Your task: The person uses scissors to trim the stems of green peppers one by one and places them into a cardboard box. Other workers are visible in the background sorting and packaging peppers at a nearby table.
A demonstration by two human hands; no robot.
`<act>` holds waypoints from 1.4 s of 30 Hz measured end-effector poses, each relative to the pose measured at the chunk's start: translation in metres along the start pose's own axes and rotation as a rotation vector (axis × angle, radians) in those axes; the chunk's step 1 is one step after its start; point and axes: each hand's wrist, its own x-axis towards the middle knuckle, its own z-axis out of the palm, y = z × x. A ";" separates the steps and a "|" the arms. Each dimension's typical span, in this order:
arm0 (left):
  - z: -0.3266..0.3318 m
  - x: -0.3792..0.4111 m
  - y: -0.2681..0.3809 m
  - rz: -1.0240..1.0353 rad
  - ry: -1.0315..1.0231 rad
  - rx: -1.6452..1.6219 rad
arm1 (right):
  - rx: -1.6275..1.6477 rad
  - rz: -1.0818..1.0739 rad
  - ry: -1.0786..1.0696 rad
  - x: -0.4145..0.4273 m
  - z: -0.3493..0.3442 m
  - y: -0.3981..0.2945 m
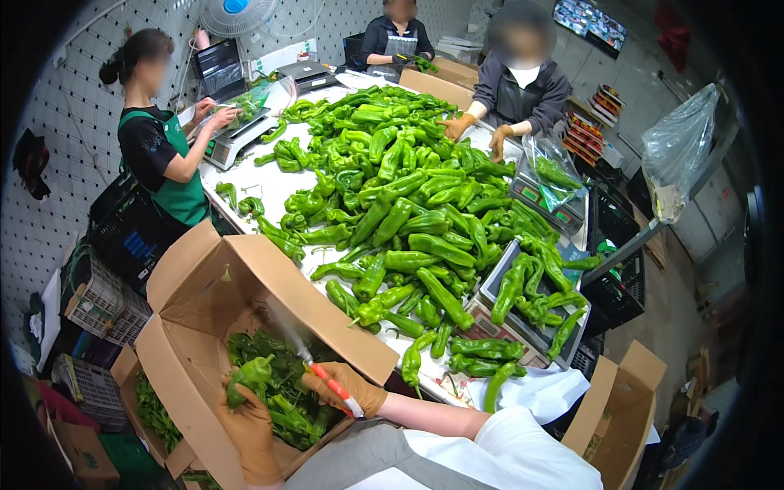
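My left hand (250, 432), in a tan glove, grips a green pepper (247, 381) over an open cardboard box (179, 386). Inside the box lie more green peppers (294, 419) and dark green leafy pieces. My right hand (352, 387), also gloved, holds a knife (331, 384) with an orange-red and white handle. Its blade points up and to the left over the box and is blurred. Beyond the box, a large heap of green peppers (404, 208) covers much of the white table (257, 184).
A scale (490, 331) loaded with peppers stands at the table's right edge. Another scale (545, 202) carries a bagged pepper. Across the table, a person (520, 92) reaches into the heap; at left, a person in a green apron (165, 141) handles a bag. An open carton (618, 410) sits lower right.
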 end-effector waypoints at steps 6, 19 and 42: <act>0.009 -0.024 -0.031 -0.020 -0.204 0.479 | 0.457 0.180 0.086 0.009 0.001 -0.015; 0.003 -0.009 -0.032 -0.056 -0.079 0.706 | 0.302 -0.104 0.169 0.013 -0.002 0.005; 0.031 -0.022 -0.015 0.164 -0.257 0.725 | 0.333 -0.085 0.093 0.011 -0.004 -0.012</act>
